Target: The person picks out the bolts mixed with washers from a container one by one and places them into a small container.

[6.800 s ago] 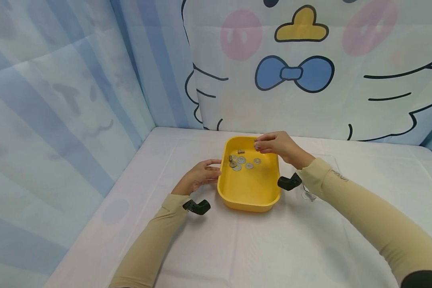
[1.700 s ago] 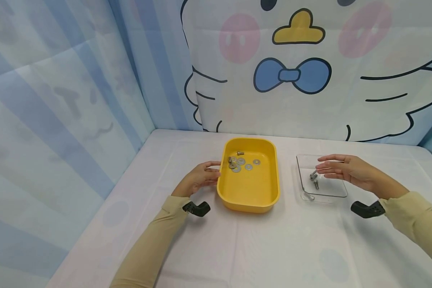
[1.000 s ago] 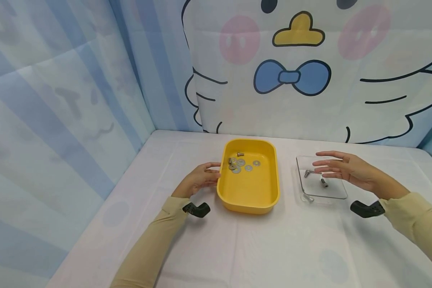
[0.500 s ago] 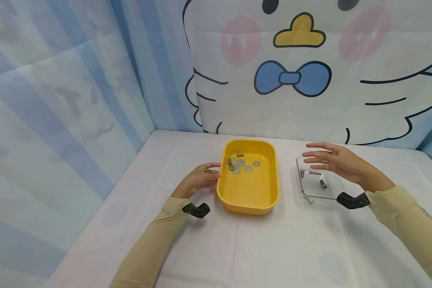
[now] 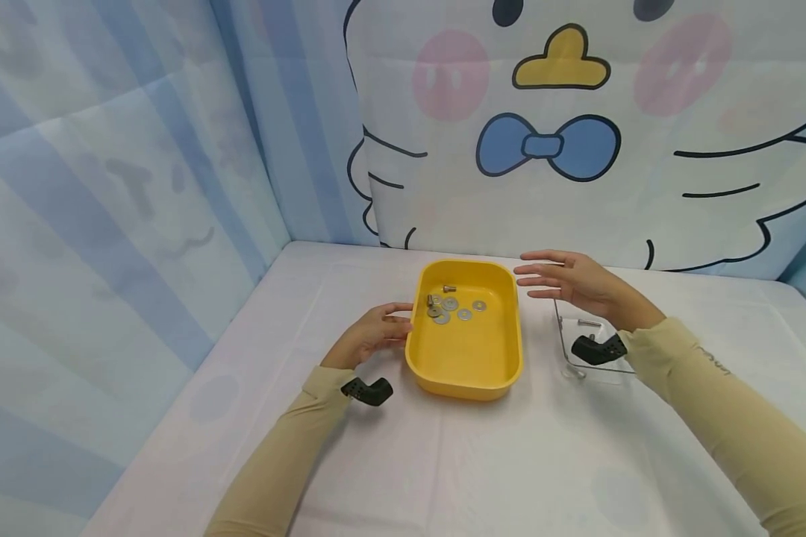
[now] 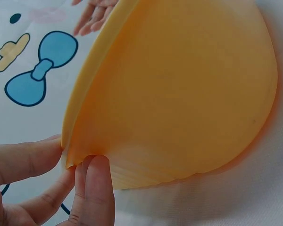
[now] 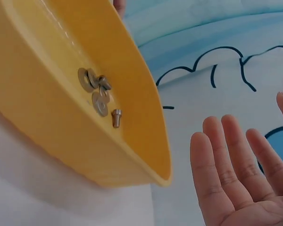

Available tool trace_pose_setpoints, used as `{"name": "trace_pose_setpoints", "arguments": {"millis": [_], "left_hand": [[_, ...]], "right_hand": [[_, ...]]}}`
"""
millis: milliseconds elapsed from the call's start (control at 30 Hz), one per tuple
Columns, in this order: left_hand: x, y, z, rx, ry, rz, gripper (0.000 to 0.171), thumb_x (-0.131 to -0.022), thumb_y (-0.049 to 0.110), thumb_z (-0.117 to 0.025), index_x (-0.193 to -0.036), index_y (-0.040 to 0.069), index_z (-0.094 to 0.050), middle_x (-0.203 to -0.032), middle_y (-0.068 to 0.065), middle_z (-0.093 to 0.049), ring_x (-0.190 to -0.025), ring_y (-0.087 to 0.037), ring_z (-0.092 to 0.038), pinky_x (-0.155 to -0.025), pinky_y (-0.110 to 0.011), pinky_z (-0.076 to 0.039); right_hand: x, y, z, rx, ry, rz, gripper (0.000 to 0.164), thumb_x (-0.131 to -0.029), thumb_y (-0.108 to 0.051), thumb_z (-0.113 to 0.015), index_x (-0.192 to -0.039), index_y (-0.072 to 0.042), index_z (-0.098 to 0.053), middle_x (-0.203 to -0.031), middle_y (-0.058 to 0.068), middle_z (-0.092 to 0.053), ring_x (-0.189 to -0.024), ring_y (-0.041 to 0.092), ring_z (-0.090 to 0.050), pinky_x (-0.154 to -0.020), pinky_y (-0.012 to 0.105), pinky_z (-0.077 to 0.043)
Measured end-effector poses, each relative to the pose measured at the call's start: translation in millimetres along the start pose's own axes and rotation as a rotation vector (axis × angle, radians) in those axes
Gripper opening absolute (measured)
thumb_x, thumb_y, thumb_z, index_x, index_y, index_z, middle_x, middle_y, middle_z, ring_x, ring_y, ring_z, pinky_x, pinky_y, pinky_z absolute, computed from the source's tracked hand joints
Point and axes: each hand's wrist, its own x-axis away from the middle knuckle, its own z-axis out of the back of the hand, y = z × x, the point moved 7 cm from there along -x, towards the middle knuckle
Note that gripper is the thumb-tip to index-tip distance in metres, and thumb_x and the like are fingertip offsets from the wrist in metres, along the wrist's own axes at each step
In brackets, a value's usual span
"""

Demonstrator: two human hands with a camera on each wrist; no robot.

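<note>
A yellow tray [image 5: 466, 350] stands on the table, with several flat metal washers [image 5: 450, 303] and socket-head screws [image 5: 449, 289] lying toward its far left. My left hand [image 5: 371, 333] touches the tray's left side; the left wrist view shows its fingertips [image 6: 98, 176] against the outer wall just under the rim. Past the tray's upper right corner, my right hand [image 5: 587, 287] hovers with fingers spread and nothing in them. That same hand [image 7: 245, 183] appears palm-up and bare in the right wrist view, beside the tray [image 7: 61, 136].
A clear shallow box [image 5: 562, 350] sits right of the tray, partly covered by my right wrist and its black camera mount [image 5: 599, 349]. Screws [image 5: 587, 323] are visible inside it. A cartoon-printed curtain [image 5: 544, 201] rises behind the table.
Earlier the right hand held something small over the tray; then it went to the clear box, where screws now lie spread. Now it has moved back left toward the tray. The left hand stays put.
</note>
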Motion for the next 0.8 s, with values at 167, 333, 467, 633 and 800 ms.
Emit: {"name": "trace_pose_setpoints", "arguments": {"millis": [167, 333, 467, 633, 800], "left_hand": [[-1.7, -0.1, -0.1, -0.006, 0.012, 0.014, 0.049, -0.091, 0.008, -0.061, -0.137, 0.014, -0.046, -0.131, -0.015, -0.055, -0.098, -0.018, -0.061, -0.094, -0.035, -0.052], [-2.7, -1.1, 0.5, -0.012, 0.021, 0.021, 0.049, -0.091, 0.009, -0.061, -0.137, 0.016, -0.047, -0.131, -0.014, -0.055, -0.100, -0.020, -0.061, -0.094, -0.035, -0.052], [-2.7, -1.6, 0.6, -0.006, 0.024, 0.025, 0.049, -0.090, 0.009, -0.061, -0.137, 0.016, -0.047, -0.131, -0.014, -0.054, -0.101, -0.021, -0.061, -0.095, -0.036, -0.052], [-2.9, -1.2, 0.4, -0.006, 0.018, 0.022, 0.049, -0.090, 0.008, -0.061, -0.137, 0.016, -0.047, -0.130, -0.014, -0.055, -0.098, -0.019, -0.061, -0.092, -0.033, -0.054], [-2.5, 0.1, -1.5, -0.020, 0.000, -0.001, 0.050, -0.091, 0.006, -0.059, -0.138, 0.014, -0.045, -0.132, -0.017, -0.054, -0.101, -0.020, -0.061, -0.088, -0.031, -0.055]], "right_hand": [[-18.6, -1.4, -12.7, -0.034, 0.027, -0.056, 0.061, -0.094, -0.031, -0.057, -0.143, -0.004, -0.033, -0.118, -0.005, -0.059, -0.101, 0.005, -0.064, -0.094, 0.029, -0.052], [-34.2, -0.4, -28.3, -0.106, 0.021, -0.105, 0.059, -0.095, -0.024, -0.055, -0.144, -0.003, -0.030, -0.132, 0.010, -0.053, -0.104, 0.009, -0.064, -0.097, 0.032, -0.050], [-43.8, 2.6, -43.2, -0.171, -0.015, -0.134, 0.058, -0.098, -0.020, -0.050, -0.146, -0.001, -0.026, -0.144, 0.018, -0.041, -0.107, 0.012, -0.061, -0.109, 0.041, -0.039], [-55.7, 12.3, -58.8, -0.230, -0.038, -0.198, 0.057, -0.099, -0.023, -0.047, -0.147, -0.002, -0.024, -0.147, 0.017, -0.036, -0.112, 0.015, -0.056, -0.115, 0.043, -0.031], [-66.6, 23.5, -72.5, -0.275, -0.033, -0.271, 0.055, -0.100, -0.022, -0.046, -0.147, -0.005, -0.025, -0.148, 0.015, -0.038, -0.129, 0.026, -0.046, -0.115, 0.041, -0.031]]}}
